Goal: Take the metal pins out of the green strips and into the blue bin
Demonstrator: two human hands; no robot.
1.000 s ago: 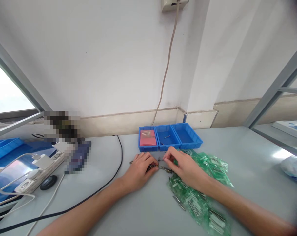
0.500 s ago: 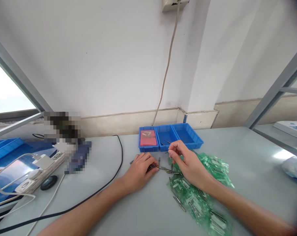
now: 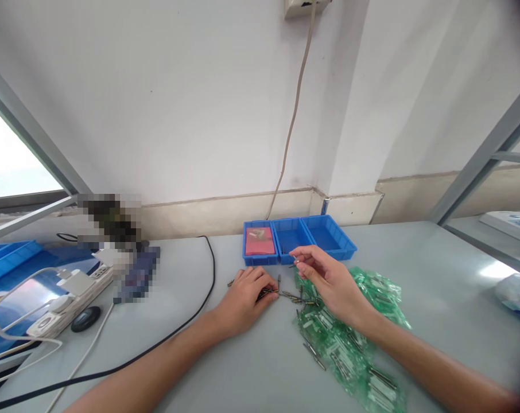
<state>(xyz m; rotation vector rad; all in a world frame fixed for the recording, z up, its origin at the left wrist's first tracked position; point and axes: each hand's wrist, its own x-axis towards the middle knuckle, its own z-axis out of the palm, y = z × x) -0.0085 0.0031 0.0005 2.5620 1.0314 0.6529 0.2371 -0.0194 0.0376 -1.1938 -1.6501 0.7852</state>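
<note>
My left hand (image 3: 245, 301) rests on the table with curled fingers, closed around some thin metal pins (image 3: 266, 293). More loose metal pins (image 3: 303, 300) lie between my two hands. My right hand (image 3: 331, 284) is raised just in front of the blue bins, with thumb and forefinger pinching a small metal pin (image 3: 295, 260). Below and beside that hand are green plastic bags (image 3: 340, 355) holding metal pins. The middle blue bin (image 3: 291, 232) has a few dark, thin pieces near its front, partly hidden by my right fingers.
To its left, a blue bin (image 3: 244, 252) holds a red packet (image 3: 260, 245); another blue bin (image 3: 329, 232) adjoins on the right. A black cable (image 3: 214, 269) crosses the table's left side. Further left are a black mouse (image 3: 85, 319) and a power strip (image 3: 49, 324) with chargers.
My right hand has opened out slightly at the fingers, and the pin in its pinch now shows more clearly in front of the middle bin. My left hand has stayed in place.
</note>
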